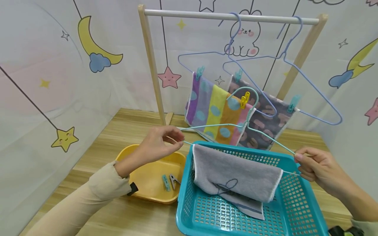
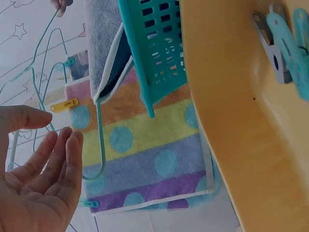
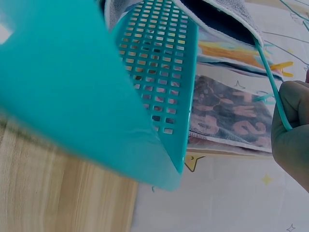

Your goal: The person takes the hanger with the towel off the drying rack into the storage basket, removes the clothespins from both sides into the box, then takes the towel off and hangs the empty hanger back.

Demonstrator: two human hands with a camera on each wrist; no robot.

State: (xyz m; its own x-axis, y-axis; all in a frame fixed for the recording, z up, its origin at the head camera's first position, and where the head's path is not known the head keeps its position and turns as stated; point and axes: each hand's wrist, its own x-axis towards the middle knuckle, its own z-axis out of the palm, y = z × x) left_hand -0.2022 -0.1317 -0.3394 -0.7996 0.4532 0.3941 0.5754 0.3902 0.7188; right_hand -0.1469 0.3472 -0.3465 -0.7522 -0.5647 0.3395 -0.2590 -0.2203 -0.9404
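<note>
A mint-green hanger (image 1: 227,125) spans between my two hands above the basket. Draped over its bottom bar is a grey towel (image 1: 236,170) with white edging and a dark looped motif. My right hand (image 1: 317,167) grips the hanger's right corner with curled fingers, also seen in the right wrist view. At the left corner is my left hand (image 1: 157,144). Its thumb and fingers (image 2: 73,159) are bent but apart in the left wrist view, with the hanger's end loop visible just beyond them; any contact is unclear.
Beneath the towel stands a teal basket (image 1: 183,200). Left of it, a yellow tub (image 1: 138,173) holds clothespins (image 1: 166,183). Behind, a rack (image 1: 189,13) carries two blue hangers (image 1: 313,85) with a striped towel (image 1: 217,111) and a dark patterned towel (image 1: 262,121) clipped on.
</note>
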